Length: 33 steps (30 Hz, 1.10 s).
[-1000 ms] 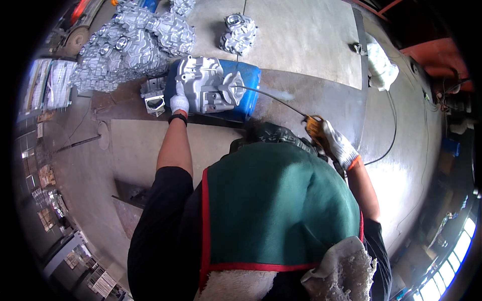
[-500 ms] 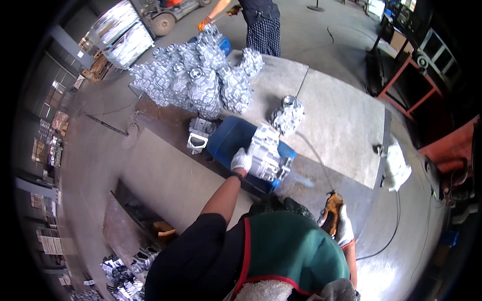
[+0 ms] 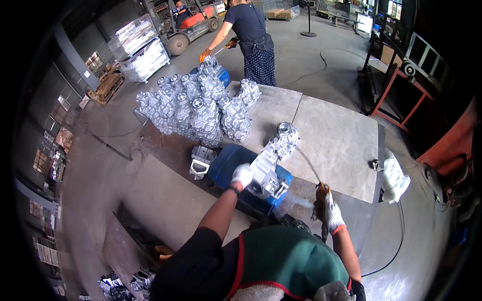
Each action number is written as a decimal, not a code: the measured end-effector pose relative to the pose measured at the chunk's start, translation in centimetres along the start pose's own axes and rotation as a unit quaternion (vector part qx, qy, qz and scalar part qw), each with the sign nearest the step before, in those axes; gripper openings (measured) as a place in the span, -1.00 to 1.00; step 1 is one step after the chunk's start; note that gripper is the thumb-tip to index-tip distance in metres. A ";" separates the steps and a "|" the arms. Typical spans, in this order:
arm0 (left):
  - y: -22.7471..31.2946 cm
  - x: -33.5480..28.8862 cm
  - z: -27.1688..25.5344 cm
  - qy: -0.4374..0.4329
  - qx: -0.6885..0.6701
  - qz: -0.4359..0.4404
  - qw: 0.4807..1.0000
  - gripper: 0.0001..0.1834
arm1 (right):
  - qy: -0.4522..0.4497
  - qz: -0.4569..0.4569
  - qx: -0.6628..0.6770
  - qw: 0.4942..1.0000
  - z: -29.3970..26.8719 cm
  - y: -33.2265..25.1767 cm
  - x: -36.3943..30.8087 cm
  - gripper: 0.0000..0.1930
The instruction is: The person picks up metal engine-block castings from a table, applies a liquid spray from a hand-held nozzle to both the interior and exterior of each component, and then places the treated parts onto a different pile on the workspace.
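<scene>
My left hand [image 3: 243, 175], in a white glove, grips the side of a silver metal casting [image 3: 266, 173]. The casting rests tilted over a blue plastic container [image 3: 226, 163]. My right hand [image 3: 333, 214], also white-gloved, is closed around a tool with an orange-brown grip [image 3: 322, 193]. From it a long thin rod [image 3: 309, 163] points forward and left, toward a second casting [image 3: 286, 138] standing just beyond the first. Whether the rod touches either casting, I cannot tell. Left of the container sits a smaller casting with a rectangular opening [image 3: 200, 163].
Many similar castings [image 3: 201, 113] crowd the table's far left. A co-worker [image 3: 251, 40] with orange gloves works behind them. Grey sheets [image 3: 336, 145] cover the table's right side, with a white bag [image 3: 394, 178] at its edge. A forklift [image 3: 188, 30] stands at the back.
My view has tilted up. The casting under my left hand has turned and leans more. My right hand has moved forward with the tool, its rod now pointing at the castings.
</scene>
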<state>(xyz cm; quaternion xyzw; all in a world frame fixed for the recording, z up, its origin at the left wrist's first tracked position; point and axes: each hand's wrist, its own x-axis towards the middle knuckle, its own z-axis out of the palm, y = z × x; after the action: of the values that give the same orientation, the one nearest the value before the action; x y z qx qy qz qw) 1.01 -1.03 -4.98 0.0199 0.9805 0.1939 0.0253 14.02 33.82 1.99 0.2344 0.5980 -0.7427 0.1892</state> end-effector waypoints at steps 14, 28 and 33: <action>5.4 6.4 -2.2 -0.081 0.244 0.102 0.961 -0.60 | -0.082 0.113 0.123 0.983 -6.7 3.2 -8.2 -0.46; 6.6 6.5 -1.9 -0.095 0.340 0.120 0.928 -0.48 | -0.132 0.165 0.032 0.977 -5.4 4.9 -8.2 -0.52; 6.0 6.6 -1.6 -0.090 0.318 0.117 0.936 -0.48 | -0.129 0.165 0.071 0.975 -4.9 5.3 -7.8 -0.55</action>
<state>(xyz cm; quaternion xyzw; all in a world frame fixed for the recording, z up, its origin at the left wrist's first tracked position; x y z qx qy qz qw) -5.51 4.27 -1.52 0.1592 0.9753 -0.1292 0.0825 23.95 37.50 1.41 0.2453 0.4674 -0.7658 0.3674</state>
